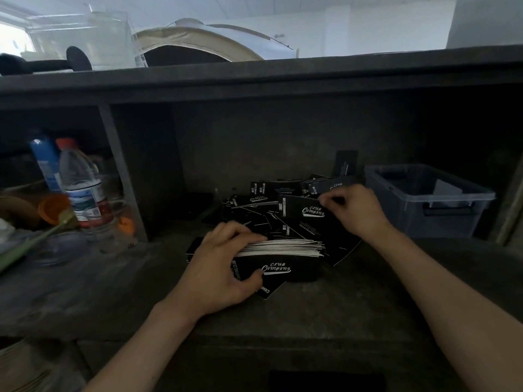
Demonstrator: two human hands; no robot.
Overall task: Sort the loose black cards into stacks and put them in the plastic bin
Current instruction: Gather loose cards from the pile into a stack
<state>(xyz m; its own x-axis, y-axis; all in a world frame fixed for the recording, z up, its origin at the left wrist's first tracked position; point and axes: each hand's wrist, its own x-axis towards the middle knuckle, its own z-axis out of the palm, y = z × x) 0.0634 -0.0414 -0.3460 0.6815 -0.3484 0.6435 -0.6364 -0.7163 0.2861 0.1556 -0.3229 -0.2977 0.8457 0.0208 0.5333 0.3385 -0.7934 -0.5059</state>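
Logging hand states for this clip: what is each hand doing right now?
Left hand: closed around a stack of black cards.
Right hand: pinching one loose card from the pile.

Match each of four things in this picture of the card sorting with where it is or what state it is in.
Things:
1. stack of cards
2. plastic bin
3. water bottle
4. single black card

Places or states:
A. pinched by the right hand
B. in the left compartment
C. gripped by the left hand
D. at the right, beside the loose cards

Pairs: 1-C, 2-D, 3-B, 4-A
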